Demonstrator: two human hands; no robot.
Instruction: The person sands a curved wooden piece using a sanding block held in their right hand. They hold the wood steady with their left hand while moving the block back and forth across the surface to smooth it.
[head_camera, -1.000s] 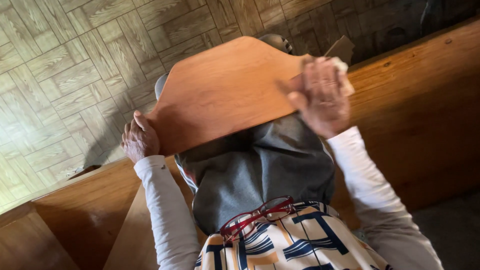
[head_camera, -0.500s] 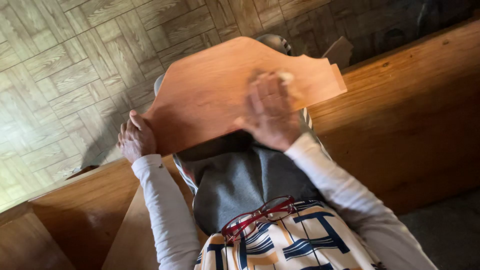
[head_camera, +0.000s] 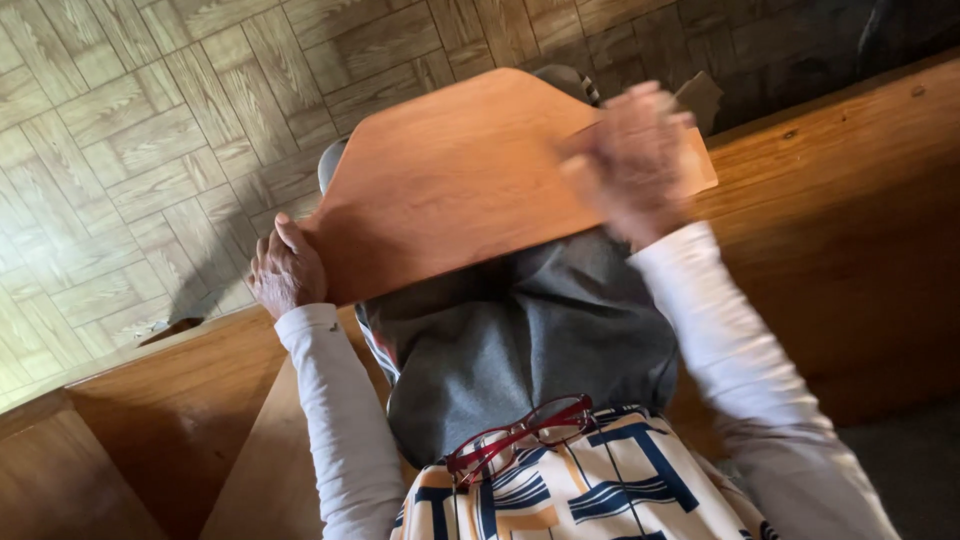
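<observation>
We see red-framed glasses (head_camera: 520, 436) hanging on a patterned top (head_camera: 590, 490), grey trousers (head_camera: 520, 340), a wooden bench (head_camera: 850, 250), parquet-pattern floor (head_camera: 130, 130).

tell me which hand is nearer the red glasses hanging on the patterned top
Left. The left hand grips the wooden board's lower left edge, closer to the red glasses; the right hand rests higher, near its far right end.

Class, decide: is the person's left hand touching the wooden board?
Touching. The head view shows the left hand gripping the lower left edge of the wooden board, with no gap between them.
</observation>
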